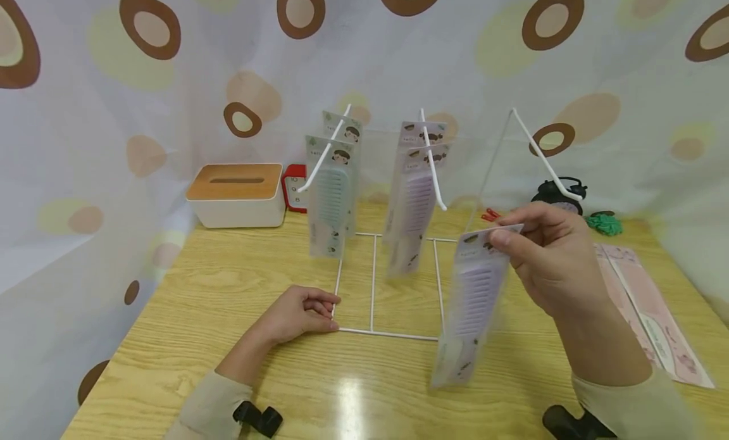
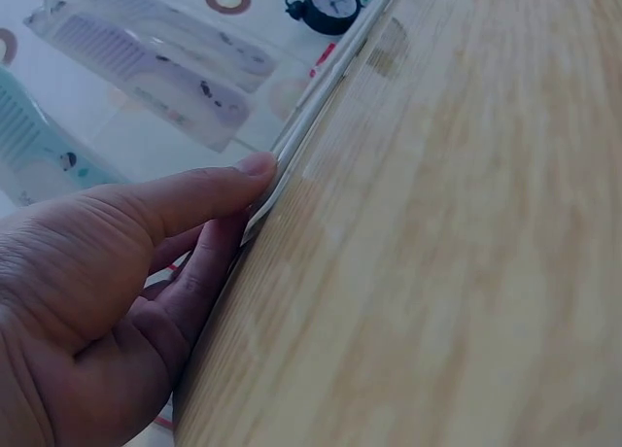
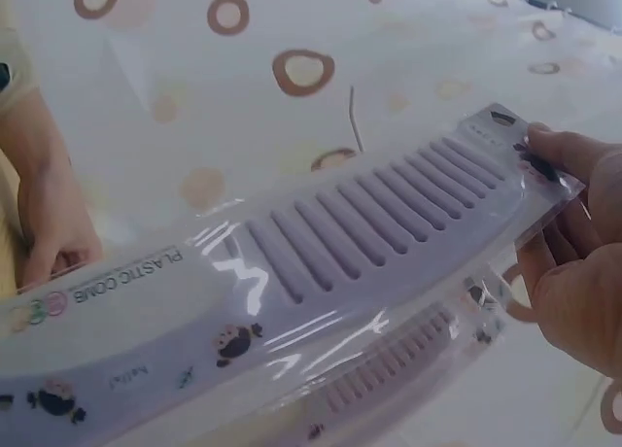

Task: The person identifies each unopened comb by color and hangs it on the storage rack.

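The right hand (image 1: 552, 266) pinches a packaged purple comb (image 1: 475, 301) up top, apparently so it hangs, while the left hand (image 1: 299, 314) pinches the wire rack (image 1: 393, 335), likely steadying it.

The place resembles a makeshift shop display: patterned curtain (image 1: 398, 66) fills the upper frame, and packaged combs (image 1: 418, 202) hang from a rack (image 1: 390, 334) on the table (image 1: 256, 263).

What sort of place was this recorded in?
Probably an indoor tabletop spot staged like a small shop display: a patterned backdrop behind a wooden table, and a white wire rack with packaged combs hanging from its hooks.
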Motion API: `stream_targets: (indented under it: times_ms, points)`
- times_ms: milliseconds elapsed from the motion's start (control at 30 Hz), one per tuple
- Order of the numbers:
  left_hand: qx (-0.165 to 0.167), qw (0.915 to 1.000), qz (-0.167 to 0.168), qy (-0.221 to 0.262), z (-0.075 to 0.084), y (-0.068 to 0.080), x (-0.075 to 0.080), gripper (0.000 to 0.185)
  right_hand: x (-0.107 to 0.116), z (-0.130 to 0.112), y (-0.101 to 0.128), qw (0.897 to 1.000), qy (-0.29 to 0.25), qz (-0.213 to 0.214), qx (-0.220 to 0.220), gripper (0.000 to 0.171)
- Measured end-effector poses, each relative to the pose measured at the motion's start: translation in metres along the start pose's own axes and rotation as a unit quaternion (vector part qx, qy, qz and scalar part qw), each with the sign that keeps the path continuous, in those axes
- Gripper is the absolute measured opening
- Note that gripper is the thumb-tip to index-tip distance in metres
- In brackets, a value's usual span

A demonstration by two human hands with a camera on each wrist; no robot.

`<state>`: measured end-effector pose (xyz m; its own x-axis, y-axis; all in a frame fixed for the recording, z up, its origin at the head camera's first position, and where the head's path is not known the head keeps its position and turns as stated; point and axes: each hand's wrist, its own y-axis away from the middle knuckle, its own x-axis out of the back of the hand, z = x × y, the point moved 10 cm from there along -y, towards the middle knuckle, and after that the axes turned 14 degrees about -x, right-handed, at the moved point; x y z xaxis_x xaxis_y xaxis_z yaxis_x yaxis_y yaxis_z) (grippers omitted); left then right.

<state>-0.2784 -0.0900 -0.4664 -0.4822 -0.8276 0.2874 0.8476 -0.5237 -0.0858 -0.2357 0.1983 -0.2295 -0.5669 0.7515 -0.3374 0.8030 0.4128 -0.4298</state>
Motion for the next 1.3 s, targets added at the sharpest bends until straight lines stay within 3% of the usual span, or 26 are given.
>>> stream_targets:
  times_ms: [167, 333, 600, 700, 1033, 1300]
  points:
    - [-0.002, 1.0000, -0.007, -0.003, 0.000, 0.000, -0.001, 0.048, -0.022, 0.004, -0.018, 0.998, 0.023, 0.052, 0.002, 0.027]
    - [0.002, 1.0000, -0.003, -0.006, 0.000, 0.000, 0.002, 0.047, -0.029, 0.011, -0.030, 0.992, 0.070, 0.103, -0.018, 0.024]
    - [0.002, 1.0000, -0.004, 0.001, 0.000, 0.000, 0.003, 0.047, -0.008, 0.028, -0.038, 0.977, 0.107, 0.166, -0.084, 0.019]
    - [0.001, 1.0000, -0.003, 0.003, -0.002, 0.000, 0.002, 0.047, 0.005, 0.031, -0.041, 0.971, 0.115, 0.189, -0.088, 0.017]
    - [-0.001, 1.0000, -0.001, 0.007, -0.001, -0.001, 0.000, 0.046, 0.032, 0.030, -0.047, 0.974, 0.085, 0.207, -0.035, 0.023]
    - [0.000, 1.0000, 0.000, 0.007, -0.001, 0.000, 0.001, 0.047, 0.037, 0.027, -0.044, 0.967, 0.146, 0.206, -0.022, 0.021]
